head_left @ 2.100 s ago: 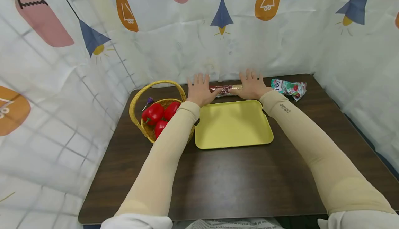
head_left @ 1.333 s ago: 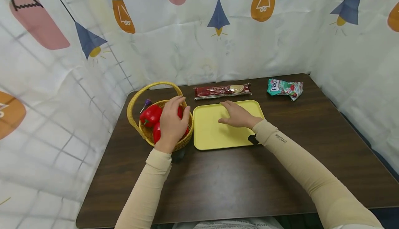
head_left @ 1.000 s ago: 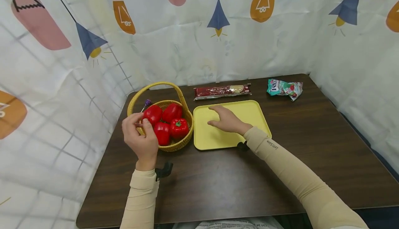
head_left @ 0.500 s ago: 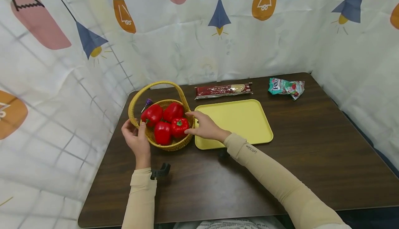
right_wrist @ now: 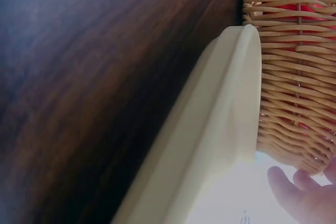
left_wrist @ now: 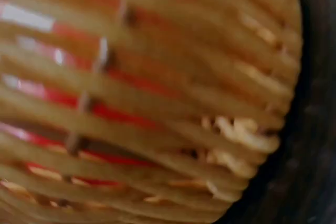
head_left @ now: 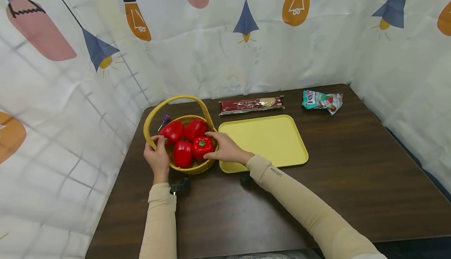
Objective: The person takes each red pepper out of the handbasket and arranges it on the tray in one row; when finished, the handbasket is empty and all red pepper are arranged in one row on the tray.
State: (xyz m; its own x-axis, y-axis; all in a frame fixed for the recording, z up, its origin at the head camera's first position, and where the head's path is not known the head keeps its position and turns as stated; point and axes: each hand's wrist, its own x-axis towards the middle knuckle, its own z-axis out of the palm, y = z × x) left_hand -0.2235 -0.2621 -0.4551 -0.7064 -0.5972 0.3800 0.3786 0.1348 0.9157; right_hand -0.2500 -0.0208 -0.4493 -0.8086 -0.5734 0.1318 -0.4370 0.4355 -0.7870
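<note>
In the head view a yellow wicker basket (head_left: 195, 169) with a tall arched handle holds several red bell peppers (head_left: 183, 154). At its left side, my left hand (head_left: 158, 162) grips the rim by the foot of the handle. My right hand (head_left: 228, 148) reaches over the right rim, finger and thumb apart on either side of the front-right bell pepper (head_left: 202, 147). Firm contact there cannot be judged. The left wrist view is filled with blurred basket weave (left_wrist: 173, 98), hiding that hand. Fingertips (right_wrist: 286, 184) of the right hand show beside the weave in the right wrist view.
A yellow tray (head_left: 264, 137) lies just right of the basket. Behind it are a dark red snack packet (head_left: 251, 105) and a crumpled teal packet (head_left: 321, 100). A purple-topped item (head_left: 165, 120) lies behind the basket's left side. Patterned curtains border the brown table (head_left: 282, 212).
Both hands have left the red packet's ends and come to the basket. The left swung round to the basket's left side; the right moved left across the tray to the front-right pepper.
</note>
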